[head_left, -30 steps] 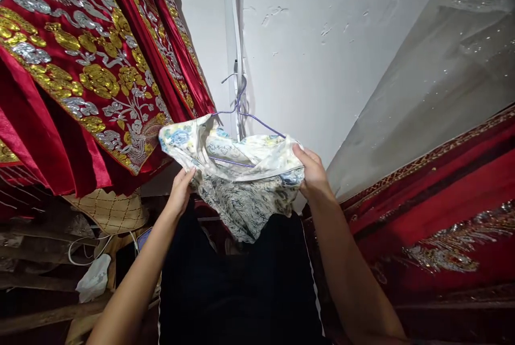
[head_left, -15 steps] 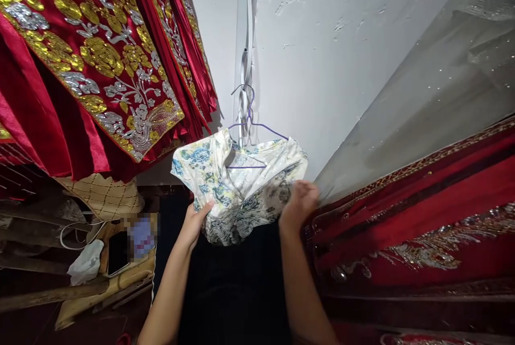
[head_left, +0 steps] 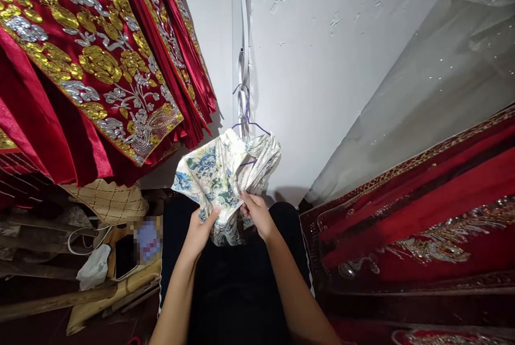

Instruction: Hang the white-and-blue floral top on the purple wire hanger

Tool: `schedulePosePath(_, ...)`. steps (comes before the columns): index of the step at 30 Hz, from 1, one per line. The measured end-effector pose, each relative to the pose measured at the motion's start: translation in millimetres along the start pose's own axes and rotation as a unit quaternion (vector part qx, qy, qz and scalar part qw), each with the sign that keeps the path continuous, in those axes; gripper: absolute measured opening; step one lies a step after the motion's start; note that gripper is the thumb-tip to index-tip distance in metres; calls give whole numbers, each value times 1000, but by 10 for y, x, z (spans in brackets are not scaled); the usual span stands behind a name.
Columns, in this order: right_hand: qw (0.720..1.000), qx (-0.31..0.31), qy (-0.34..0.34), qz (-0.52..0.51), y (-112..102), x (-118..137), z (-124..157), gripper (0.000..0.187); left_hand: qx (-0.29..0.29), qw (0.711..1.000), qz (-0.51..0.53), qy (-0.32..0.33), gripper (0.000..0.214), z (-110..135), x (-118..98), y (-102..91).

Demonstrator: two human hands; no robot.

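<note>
A white garment with blue and yellow flowers (head_left: 219, 173) hangs on a purple wire hanger (head_left: 246, 119) against the white wall. My left hand (head_left: 201, 229) grips its lower left part, fingers closed on the cloth. Just to the right, my right hand (head_left: 257, 213) pinches the cloth near the middle, close beside the left hand. The garment is bunched between both hands above a black cloth (head_left: 237, 280) over my lap.
Red garments with gold and silver embroidery (head_left: 88, 60) hang at the upper left. More red embroidered cloth (head_left: 422, 227) lies at the right under clear plastic (head_left: 434, 82). At the lower left sit a phone (head_left: 125, 256), white cables and wooden boards.
My right hand moved left from the garment's right edge to its middle, beside the left hand. The garment went from spread wide to gathered and narrow.
</note>
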State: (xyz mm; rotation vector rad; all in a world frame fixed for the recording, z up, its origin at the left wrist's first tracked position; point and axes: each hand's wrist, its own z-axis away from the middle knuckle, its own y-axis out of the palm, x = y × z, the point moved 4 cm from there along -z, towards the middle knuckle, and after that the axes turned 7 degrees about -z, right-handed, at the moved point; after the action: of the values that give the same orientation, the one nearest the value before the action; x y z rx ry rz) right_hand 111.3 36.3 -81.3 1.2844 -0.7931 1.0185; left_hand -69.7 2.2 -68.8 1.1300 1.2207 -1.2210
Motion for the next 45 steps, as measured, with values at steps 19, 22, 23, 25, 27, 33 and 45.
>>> schedulePosePath(19, 961, 105, 96, -239, -51, -114, 50, 30, -296, 933, -111, 171, 41, 77, -8, -150)
schedulePosePath(22, 974, 115, 65, -186, 32, -16, 99, 30, -206, 943, -171, 195, 30, 81, -103, 27)
schedulePosePath(23, 979, 114, 58, -158, 64, 6, 118, 31, -137, 957, -176, 187, 26, 56, -116, 125)
schedulePosePath(25, 987, 112, 50, -100, 124, 30, 161, 31, 2, 972, -172, 162, 17, 7, -118, 333)
schedulePosePath(27, 992, 109, 48, -48, 162, 38, 202, 32, 71, 973, -166, 146, 8, -28, -111, 480)
schedulePosePath(33, 996, 60, 11, -68, 117, 357, 76, 29, 11, 961, -214, 172, 19, -43, -76, 570)
schedulePosePath(45, 975, 34, -218, -24, 422, 1944, -155, 27, 82, 940, -279, 180, 14, -210, -122, 684)
